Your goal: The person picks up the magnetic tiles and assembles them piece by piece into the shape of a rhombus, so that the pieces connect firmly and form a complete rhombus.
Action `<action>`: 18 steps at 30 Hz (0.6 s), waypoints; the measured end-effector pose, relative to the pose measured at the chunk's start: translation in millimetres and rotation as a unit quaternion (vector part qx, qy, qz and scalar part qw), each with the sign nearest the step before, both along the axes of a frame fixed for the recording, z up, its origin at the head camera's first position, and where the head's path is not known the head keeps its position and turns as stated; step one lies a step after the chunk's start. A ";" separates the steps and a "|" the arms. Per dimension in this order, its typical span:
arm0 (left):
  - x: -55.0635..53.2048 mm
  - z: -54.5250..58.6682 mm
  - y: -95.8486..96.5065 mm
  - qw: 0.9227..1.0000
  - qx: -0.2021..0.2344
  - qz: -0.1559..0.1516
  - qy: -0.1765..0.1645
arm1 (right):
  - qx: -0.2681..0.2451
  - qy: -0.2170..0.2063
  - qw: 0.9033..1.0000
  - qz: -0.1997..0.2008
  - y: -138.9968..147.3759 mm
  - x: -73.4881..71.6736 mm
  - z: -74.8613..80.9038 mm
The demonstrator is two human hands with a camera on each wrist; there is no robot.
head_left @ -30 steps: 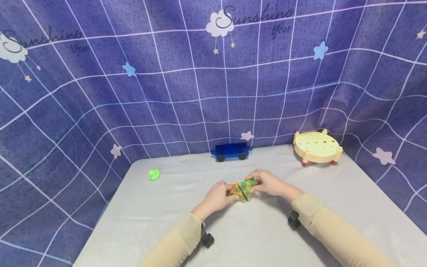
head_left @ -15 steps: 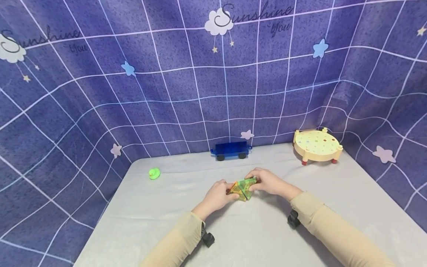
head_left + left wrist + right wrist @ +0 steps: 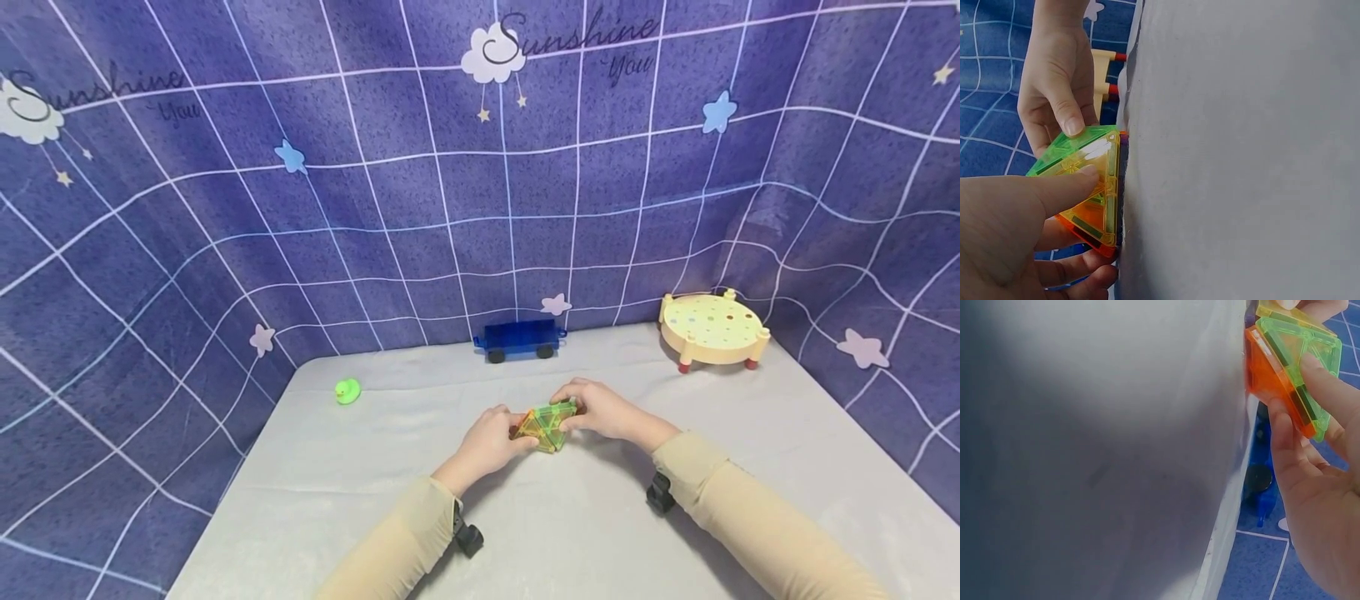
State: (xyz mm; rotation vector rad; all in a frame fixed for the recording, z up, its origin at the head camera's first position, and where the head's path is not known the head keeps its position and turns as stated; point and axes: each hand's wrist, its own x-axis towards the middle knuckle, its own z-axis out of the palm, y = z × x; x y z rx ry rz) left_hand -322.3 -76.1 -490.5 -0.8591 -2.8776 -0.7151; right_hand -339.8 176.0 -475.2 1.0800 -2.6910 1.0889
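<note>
At the middle of the table, both hands hold a small cluster of translucent triangular magnetic tiles. My left hand [image 3: 489,442] pinches its left side, thumb on the yellow tile [image 3: 1099,150] and fingers behind. My right hand [image 3: 606,411] grips the right side, thumb on the green tile [image 3: 1285,339] and fingertips against an orange tile [image 3: 1266,370]. The yellow and green tiles stand edge to edge, sloping up from the cloth, with orange behind them. A dark strip shows along the cluster's base in the left wrist view. The far side is partly hidden by the fingers.
A blue toy wagon [image 3: 521,339] stands at the table's back edge behind the hands. A green rubber duck [image 3: 347,391] sits at the back left. A cream round toy stand [image 3: 714,329] with several legs is at the back right. A blue-purple curtain [image 3: 420,192] surrounds the table.
The dark gap between the yellow and green tiles has narrowed, and their edges now appear to meet. Both hands have kept their hold and hardly moved.
</note>
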 end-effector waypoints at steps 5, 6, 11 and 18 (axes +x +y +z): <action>0.9 -1.8 1.2 1.000 -0.002 0.002 -0.004 | 0.004 0.000 1.000 0.000 1.0 0.3 -2.3; 1.1 -2.5 1.7 1.000 -0.003 0.002 -0.006 | 0.002 -0.001 1.000 0.000 1.4 0.9 -2.7; 3.3 -3.6 3.2 1.000 -0.016 0.004 -0.003 | -0.001 -0.004 1.000 -0.002 2.0 3.8 -4.5; 2.3 -5.1 0.9 0.999 -0.034 -0.001 -0.004 | -0.007 -0.010 1.000 -0.005 2.5 2.6 -7.5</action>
